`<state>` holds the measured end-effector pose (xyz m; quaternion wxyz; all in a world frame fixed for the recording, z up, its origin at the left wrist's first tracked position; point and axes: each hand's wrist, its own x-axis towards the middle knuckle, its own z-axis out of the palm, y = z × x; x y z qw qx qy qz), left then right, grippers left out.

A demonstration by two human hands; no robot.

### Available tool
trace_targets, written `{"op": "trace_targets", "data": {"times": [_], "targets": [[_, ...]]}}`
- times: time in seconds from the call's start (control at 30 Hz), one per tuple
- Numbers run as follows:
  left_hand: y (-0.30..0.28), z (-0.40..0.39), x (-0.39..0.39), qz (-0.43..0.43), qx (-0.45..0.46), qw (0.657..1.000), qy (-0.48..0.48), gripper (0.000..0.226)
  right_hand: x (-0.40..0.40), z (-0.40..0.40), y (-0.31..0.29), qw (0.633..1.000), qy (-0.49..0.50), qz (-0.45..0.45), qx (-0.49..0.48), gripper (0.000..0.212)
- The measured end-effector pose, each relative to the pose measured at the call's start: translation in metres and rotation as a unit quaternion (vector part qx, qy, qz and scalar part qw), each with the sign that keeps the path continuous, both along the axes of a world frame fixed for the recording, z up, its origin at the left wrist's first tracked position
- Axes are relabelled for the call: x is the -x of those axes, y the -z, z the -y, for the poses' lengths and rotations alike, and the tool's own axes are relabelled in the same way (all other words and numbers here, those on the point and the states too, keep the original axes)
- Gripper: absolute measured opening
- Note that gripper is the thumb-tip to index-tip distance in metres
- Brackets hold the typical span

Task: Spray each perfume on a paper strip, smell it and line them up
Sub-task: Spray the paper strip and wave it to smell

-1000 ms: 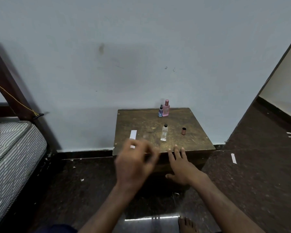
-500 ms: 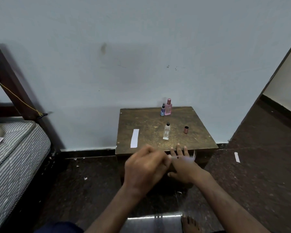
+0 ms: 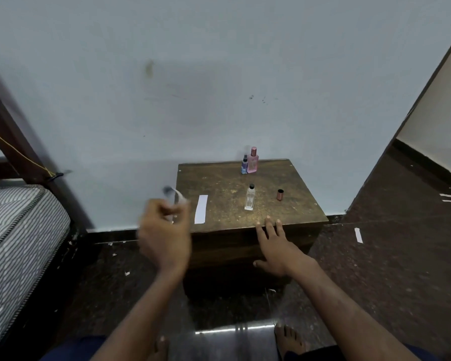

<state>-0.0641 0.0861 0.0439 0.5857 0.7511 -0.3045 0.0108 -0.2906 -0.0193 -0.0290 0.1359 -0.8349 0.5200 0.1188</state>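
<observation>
On the small wooden table (image 3: 297,209) stand a clear perfume bottle with a black top (image 3: 250,198), a pink bottle (image 3: 253,160) and a small blue bottle (image 3: 244,164) at the back edge. A copper cap (image 3: 280,194) stands to the right of the clear bottle. One white paper strip (image 3: 201,209) lies flat on the table's left part. My left hand (image 3: 164,231), blurred by motion, pinches a bent paper strip (image 3: 177,198) just left of the table. My right hand (image 3: 274,243) rests with straight fingers on the table's front edge.
A striped mattress (image 3: 18,230) on a dark wooden bed frame (image 3: 8,142) is at the left. Another paper strip (image 3: 358,235) and small scraps lie on the dark floor. The blue wall stands behind the table. My bare feet (image 3: 289,340) show at the bottom.
My left hand took a paper strip from near my right hand and swung it up and left, past the table's left edge. My right hand stayed on the front edge.
</observation>
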Motion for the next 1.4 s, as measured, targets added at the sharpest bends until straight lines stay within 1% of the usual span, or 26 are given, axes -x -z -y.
{"op": "trace_targets", "data": {"times": [0.03,0.07,0.13,0.17,0.2,0.23,0.27,0.33,0.43,0.47,0.5,0.6,0.63,0.7,0.8,0.83,0.9,0.93,0.97,1.0,1.07,1.13,1.23,1.27,1.33,1.4], "targets": [[-0.003,-0.008,0.023,0.082,0.045,0.99,0.109,0.03,0.0,0.002,0.004,1.0,0.003,0.005,-0.005,0.11],[-0.003,-0.019,0.047,0.185,0.082,0.954,0.223,0.027,-0.001,0.005,0.008,1.0,0.003,0.008,-0.009,0.111],[0.001,-0.025,0.065,0.318,0.093,0.891,0.311,0.025,-0.004,0.011,0.016,1.0,0.006,0.007,-0.001,0.112],[-0.001,-0.017,0.057,0.293,0.075,0.911,0.281,0.025,-0.004,0.009,0.015,1.0,0.008,0.001,0.0,0.111],[-0.001,-0.005,0.041,0.204,0.045,0.954,0.215,0.027,-0.004,0.006,0.011,1.0,0.007,-0.006,-0.004,0.11],[-0.001,0.006,0.022,0.069,-0.001,0.99,0.123,0.031,-0.005,0.001,0.004,1.0,0.01,-0.007,-0.01,0.109],[-0.001,0.01,0.007,-0.081,-0.031,0.994,0.07,0.036,-0.005,-0.002,-0.001,1.0,0.012,-0.007,-0.009,0.109],[-0.003,0.011,-0.001,-0.31,-0.004,0.94,0.142,0.044,-0.005,-0.007,-0.006,1.0,0.009,-0.009,-0.003,0.11],[-0.031,0.007,0.017,-0.323,0.152,0.802,0.48,0.042,-0.005,-0.006,-0.006,1.0,0.016,-0.01,-0.016,0.11],[-0.035,0.007,0.022,-0.316,0.174,0.763,0.537,0.041,-0.005,-0.005,-0.005,1.0,0.012,-0.013,-0.015,0.11],[-0.033,0.008,0.024,-0.322,0.168,0.762,0.535,0.041,-0.006,-0.004,-0.005,1.0,0.01,-0.016,-0.011,0.11],[0.004,0.009,0.02,-0.383,-0.008,0.863,0.329,0.054,-0.008,-0.009,-0.008,1.0,0.01,-0.027,-0.011,0.111],[0.011,0.003,0.026,-0.422,-0.068,0.857,0.288,0.064,-0.008,-0.01,-0.007,0.999,0.009,-0.029,-0.011,0.111],[0.009,0.004,0.032,-0.423,-0.043,0.848,0.317,0.061,-0.008,-0.011,-0.007,1.0,0.008,-0.026,-0.006,0.112],[-0.022,0.013,0.031,-0.342,0.133,0.778,0.509,0.036,-0.008,-0.006,-0.008,1.0,0.005,-0.024,-0.007,0.111],[-0.025,0.014,0.028,-0.336,0.14,0.785,0.502,0.033,-0.009,-0.006,-0.009,1.0,0.005,-0.027,-0.009,0.111],[-0.011,0.013,0.02,-0.35,0.077,0.852,0.38,0.024,-0.009,-0.008,-0.008,0.999,0.0,-0.032,-0.01,0.111],[-0.004,0.008,0.021,-0.383,0.021,0.866,0.319,0.024,-0.008,-0.008,-0.007,0.999,-0.001,-0.031,-0.01,0.111],[-0.002,0.002,0.026,-0.412,-0.005,0.862,0.296,0.042,-0.009,-0.009,-0.007,1.0,0.002,-0.028,-0.012,0.111],[-0.003,0.003,0.029,-0.423,0.015,0.839,0.343,0.055,-0.008,-0.009,-0.006,1.0,0.006,-0.027,-0.014,0.112],[-0.018,0.006,0.029,-0.382,0.117,0.781,0.48,0.046,-0.007,-0.005,-0.005,1.0,0.001,-0.029,-0.01,0.112],[-0.028,0.01,0.024,-0.386,0.153,0.754,0.51,0.045,-0.008,-0.004,-0.008,0.999,0.004,-0.029,-0.015,0.111],[-0.005,0.006,0.017,-0.4,-0.016,0.855,0.33,0.072,-0.01,-0.008,-0.01,0.999,0.002,-0.036,-0.016,0.111],[-0.002,0.001,0.02,-0.421,-0.056,0.85,0.31,0.074,-0.01,-0.009,-0.01,0.999,0.004,-0.035,-0.015,0.111],[-0.01,0.003,0.026,-0.426,0.007,0.815,0.392,0.076,-0.009,-0.01,-0.01,0.999,0.008,-0.033,-0.015,0.111],[-0.021,0.009,0.025,-0.433,0.101,0.75,0.49,0.055,-0.008,-0.007,-0.011,0.999,0.001,-0.033,-0.012,0.11]]}}
